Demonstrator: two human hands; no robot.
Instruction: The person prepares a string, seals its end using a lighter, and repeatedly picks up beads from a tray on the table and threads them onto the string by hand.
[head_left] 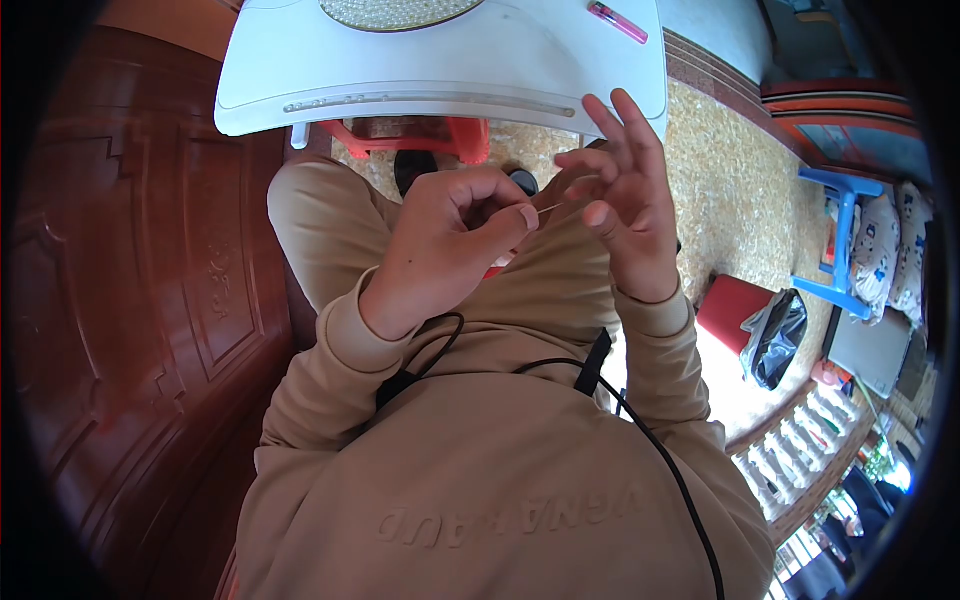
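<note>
Thumb and forefinger of my left hand (440, 245) are pinched together over my lap, holding a thin, light-coloured strand (548, 209) or needle-like piece that points right. Close beside its free end is my right hand (635, 205), raised with the fingers spread and nothing visibly gripped. A round tray of pearl-like beads (400, 10) lies on the white table (450, 70) beyond my hands. Several small beads (345, 101) rest in the groove along the near edge. At the table's right side lies a pink pen-like object (618, 22).
A red stool (470, 140) is under the table. On the right stand a red bin (730, 310) with a black bag and a blue stool (845, 240). A carved wooden panel (150, 260) fills the left. Black cable (670, 460) crosses my torso.
</note>
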